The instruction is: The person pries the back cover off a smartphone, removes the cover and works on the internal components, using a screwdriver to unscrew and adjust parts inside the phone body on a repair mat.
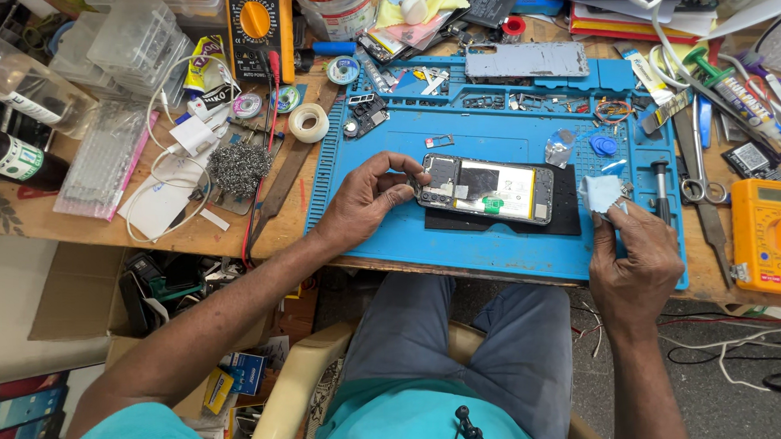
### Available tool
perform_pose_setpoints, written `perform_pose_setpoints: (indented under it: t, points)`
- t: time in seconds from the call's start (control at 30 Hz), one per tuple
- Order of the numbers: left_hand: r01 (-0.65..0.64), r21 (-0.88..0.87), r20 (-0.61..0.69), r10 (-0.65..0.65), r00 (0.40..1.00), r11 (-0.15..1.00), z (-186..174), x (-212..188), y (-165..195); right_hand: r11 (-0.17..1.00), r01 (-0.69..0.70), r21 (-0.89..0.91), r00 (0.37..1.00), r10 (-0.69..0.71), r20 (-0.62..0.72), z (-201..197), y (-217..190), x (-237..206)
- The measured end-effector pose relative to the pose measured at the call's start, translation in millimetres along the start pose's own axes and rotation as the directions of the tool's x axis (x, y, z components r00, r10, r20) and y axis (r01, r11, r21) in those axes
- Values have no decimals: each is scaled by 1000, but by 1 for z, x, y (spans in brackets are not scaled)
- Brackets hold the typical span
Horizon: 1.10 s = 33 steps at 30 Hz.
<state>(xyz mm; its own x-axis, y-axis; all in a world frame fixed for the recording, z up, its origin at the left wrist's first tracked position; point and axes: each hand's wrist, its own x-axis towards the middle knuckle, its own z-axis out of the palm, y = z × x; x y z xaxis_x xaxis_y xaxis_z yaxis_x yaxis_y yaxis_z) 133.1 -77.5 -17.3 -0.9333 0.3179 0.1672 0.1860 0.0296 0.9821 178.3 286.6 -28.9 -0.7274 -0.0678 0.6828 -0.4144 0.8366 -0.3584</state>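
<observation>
Bare blue mat (495,246) is lying open between my left hand (368,203) and right hand (634,263), along the near edge. The opened phone (485,190) is blocking the middle, small parts are crowding the mat's far side, and scissors (696,161) and a yellow meter (770,232) are hemming in my right.

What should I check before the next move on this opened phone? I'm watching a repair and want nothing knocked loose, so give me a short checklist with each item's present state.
1. Opened phone lies flat on the blue mat, over a black pad: ok.
2. Left hand steadies the phone's end, fingers pinched at its corner: ok.
3. Right hand holds a small pale blue cloth, clear of the phone: ok.
4. What the left fingers pinch, a part or only the frame: cannot tell.
5. Loose small parts sit along the mat's top trays, away from the hands: ok.
6. Scissors and screwdriver lie close by the right hand: not ok.
</observation>
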Motion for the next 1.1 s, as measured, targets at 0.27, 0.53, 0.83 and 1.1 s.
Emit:
perform_pose_setpoints:
  t: [0.27, 0.53, 0.83, 1.1]
  points:
    - [127, 189, -145, -100, 984, 974, 7, -2, 6, 974, 217, 59, 948, -225, 226, 21, -57, 44]
    - [56, -97, -312, -84, 946, 994, -17, 2, 2, 983, 181, 37, 935, -184, 303, 39, -67, 56]
    - [-153, 93, -289, 174, 941, 984, -42, 73, 33, 986, 86, 142, 990, -101, 97, 32, -62, 52]
    - [-96, 227, -135, 129, 982, 969, -34, 199, 3, 972, -104, 212, 993, 113, -34, 33, -56, 45]
